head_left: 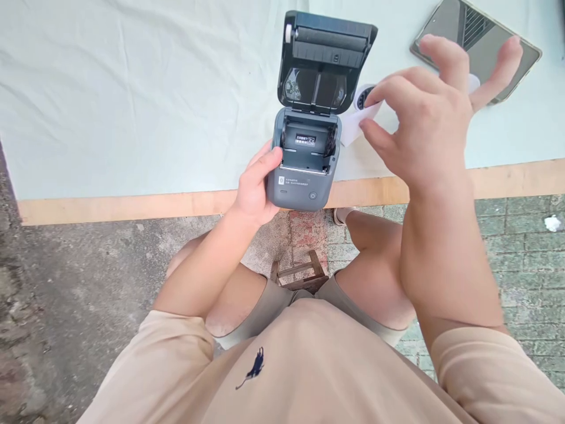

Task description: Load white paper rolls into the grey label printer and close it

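Note:
A dark grey label printer [304, 191] is held near the table's front edge, its lid [326, 59] swung up and back. The paper bay [306, 154] shows no roll in it; a small printed sticker is on its inner wall. My left hand [260, 185] wraps the printer's left side, thumb on the rim of the bay. To the right of the printer, my right hand [430, 112] pinches the loose end of a white paper strip [353, 126] between thumb and forefinger, other fingers raised. A small roll [362, 97] with a dark core shows behind the strip, partly hidden by the hand.
A phone [489, 44] with a reflective screen lies at the back right, partly behind my right hand. White cloth [154, 106] covers the table, which has a wooden front edge [132, 206]. A wooden stool [302, 274] shows below, between my legs.

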`<state>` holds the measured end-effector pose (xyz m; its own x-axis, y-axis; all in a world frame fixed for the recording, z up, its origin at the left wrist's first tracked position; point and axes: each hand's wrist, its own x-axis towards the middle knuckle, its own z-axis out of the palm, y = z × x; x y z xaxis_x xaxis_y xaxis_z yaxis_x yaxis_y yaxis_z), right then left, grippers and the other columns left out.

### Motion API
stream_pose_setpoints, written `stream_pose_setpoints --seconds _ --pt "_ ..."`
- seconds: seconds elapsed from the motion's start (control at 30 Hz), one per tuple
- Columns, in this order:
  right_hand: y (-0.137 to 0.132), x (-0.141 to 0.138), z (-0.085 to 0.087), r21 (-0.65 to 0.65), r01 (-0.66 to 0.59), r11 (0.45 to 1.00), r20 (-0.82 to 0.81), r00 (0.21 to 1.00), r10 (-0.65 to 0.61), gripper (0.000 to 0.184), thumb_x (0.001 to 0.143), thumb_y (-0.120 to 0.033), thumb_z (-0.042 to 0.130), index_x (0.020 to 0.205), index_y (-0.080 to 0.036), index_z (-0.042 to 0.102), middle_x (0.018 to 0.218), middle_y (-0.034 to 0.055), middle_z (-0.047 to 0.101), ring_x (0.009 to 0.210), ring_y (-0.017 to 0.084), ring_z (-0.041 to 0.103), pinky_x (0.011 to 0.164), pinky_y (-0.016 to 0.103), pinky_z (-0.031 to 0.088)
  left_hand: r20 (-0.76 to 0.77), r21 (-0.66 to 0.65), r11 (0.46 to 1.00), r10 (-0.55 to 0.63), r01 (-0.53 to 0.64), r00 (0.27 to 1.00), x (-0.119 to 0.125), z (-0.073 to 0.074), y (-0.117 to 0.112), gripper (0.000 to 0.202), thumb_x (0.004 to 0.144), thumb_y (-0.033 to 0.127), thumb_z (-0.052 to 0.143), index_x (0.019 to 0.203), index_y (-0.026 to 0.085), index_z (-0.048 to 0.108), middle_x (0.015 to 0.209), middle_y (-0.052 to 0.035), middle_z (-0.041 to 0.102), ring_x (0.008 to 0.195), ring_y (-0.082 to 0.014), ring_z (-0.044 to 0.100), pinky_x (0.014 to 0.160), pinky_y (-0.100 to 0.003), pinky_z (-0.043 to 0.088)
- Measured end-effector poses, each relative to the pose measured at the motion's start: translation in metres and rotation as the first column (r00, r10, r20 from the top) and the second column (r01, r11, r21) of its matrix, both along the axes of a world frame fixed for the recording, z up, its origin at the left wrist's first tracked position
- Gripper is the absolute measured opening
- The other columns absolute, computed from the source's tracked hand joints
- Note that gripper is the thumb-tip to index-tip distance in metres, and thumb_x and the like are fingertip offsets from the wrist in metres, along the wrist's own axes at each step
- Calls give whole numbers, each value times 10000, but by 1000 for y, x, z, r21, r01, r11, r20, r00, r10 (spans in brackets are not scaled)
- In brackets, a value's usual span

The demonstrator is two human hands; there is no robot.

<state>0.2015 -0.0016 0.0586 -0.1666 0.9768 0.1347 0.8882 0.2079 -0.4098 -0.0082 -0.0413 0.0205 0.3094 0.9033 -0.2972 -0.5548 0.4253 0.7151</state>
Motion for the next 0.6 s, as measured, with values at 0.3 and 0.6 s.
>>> stream_pose_setpoints --seconds 0.3,0.6 --pt "-2 -20 25 154 178 972 -567 822 -61 304 730 -331 551 1021 -251 508 1128 19 494 1048 166 507 831 326 454 97 32 999 12 -15 995 -1 -5 -2 307 871 353 393 991 172 611 958 -42 692 1086 -210 631 853 -318 551" --pt "-13 -53 48 -111 -370 922 -183 920 347 194 749 -279 572 930 -214 541 976 -1 602 903 162 584 795 327 449 80 12 996 89 -90 993 1 -2 -5 189 868 289 443 908 184 595 822 0 635 748 -116 616 675 -243 503"
